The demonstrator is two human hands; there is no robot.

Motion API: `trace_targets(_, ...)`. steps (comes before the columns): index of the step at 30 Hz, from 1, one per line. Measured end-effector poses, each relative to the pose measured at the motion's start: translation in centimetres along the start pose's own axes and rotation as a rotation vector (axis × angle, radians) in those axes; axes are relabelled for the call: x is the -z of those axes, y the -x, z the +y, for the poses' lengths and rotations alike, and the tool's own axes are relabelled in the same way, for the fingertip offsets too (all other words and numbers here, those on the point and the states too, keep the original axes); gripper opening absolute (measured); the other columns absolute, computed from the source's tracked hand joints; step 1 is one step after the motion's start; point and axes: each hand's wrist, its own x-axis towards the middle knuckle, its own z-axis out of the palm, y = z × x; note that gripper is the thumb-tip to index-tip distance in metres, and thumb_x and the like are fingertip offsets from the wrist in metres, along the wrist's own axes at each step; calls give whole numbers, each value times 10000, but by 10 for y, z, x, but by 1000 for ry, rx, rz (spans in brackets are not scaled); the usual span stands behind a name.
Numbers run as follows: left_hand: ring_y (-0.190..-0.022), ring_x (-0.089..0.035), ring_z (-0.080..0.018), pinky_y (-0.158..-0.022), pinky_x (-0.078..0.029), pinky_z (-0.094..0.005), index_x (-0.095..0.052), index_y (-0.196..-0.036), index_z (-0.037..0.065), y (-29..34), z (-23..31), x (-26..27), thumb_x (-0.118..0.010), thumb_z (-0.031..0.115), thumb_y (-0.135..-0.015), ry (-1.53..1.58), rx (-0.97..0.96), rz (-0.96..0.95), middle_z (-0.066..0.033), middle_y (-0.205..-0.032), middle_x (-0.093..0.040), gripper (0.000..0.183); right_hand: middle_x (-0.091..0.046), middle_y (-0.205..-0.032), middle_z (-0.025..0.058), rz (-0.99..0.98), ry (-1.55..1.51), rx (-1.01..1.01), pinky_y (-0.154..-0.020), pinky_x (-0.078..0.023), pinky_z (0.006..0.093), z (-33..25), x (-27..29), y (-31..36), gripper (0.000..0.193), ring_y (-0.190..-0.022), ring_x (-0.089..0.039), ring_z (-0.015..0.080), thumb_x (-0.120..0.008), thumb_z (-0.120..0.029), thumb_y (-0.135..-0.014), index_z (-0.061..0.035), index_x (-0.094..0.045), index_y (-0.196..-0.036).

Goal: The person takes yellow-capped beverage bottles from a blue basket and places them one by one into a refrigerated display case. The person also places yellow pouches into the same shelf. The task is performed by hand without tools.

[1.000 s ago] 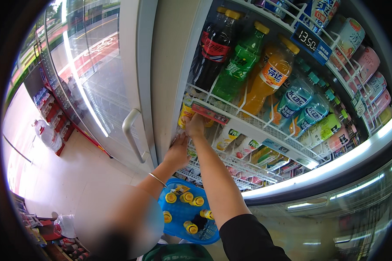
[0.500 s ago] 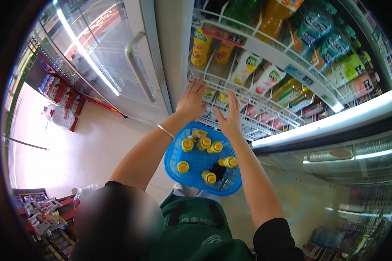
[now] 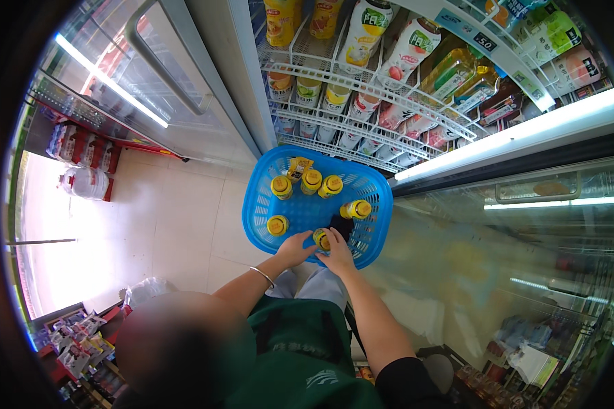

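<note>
A blue plastic basket (image 3: pixel 251 215) sits in front of me, with several yellow-capped bottles standing or leaning in it. At its near side, my right hand (image 3: pixel 338 258) has thumb and fingers curved round one yellow-capped bottle (image 3: pixel 322 239). On that bottle's other side my left hand (image 3: pixel 295 250) is closed against it, fingertips at its edge; a bracelet circles that wrist. The bottle's lower part is hidden by my hands. Right beside it lies a dark, soft-looking item (image 3: pixel 342 225). A small yellow packet (image 3: pixel 298 168) is at the basket's far side.
Beyond the basket, an open drinks fridge holds white wire shelves (image 3: pixel 361 85) of bottles, including a white one with a fruit picture (image 3: pixel 365 34). A glass door (image 3: pixel 184 82) with a handle stands at left, another glass panel (image 3: pixel 525 252) at right. Water jugs (image 3: pixel 85 183) are on the left floor.
Both hands have come back from the fridge shelf, down to a bottle at the basket's near side. The view has shifted, so more of the lower shelves shows.
</note>
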Motion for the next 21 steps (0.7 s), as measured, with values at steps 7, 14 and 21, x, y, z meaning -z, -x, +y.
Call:
trace_targets(7,-1201,-531,-356,-1006,-429,-400,-504,-1342,53,2,6,-6,-650,384,-855,32,91,-40,-194,-1319,-549,607,-539,-1290,147,56,31,-47,-946,-472,412,13,-15,-16,542,-1139,-547,370,-725,-94,-762,-99,-505,-1257)
trace_targets(14,-1207,-541,-312,-992,-436,-378,-506,-1341,52,-6,29,37,-626,435,-889,250,6,66,-170,-1333,-548,604,-674,-973,108,306,-356,131,-783,-526,327,-28,84,-34,354,-888,-665,257,-760,-148,-737,-53,-627,-1051)
trace_targets(21,-1369,-349,-265,-1124,-286,-380,-440,-1417,133,10,105,128,-266,530,-1008,744,16,-199,-82,-1429,-450,595,-680,-918,59,317,-568,77,-736,-502,272,-92,198,-68,379,-817,-636,126,-727,-286,-811,13,-665,-1035)
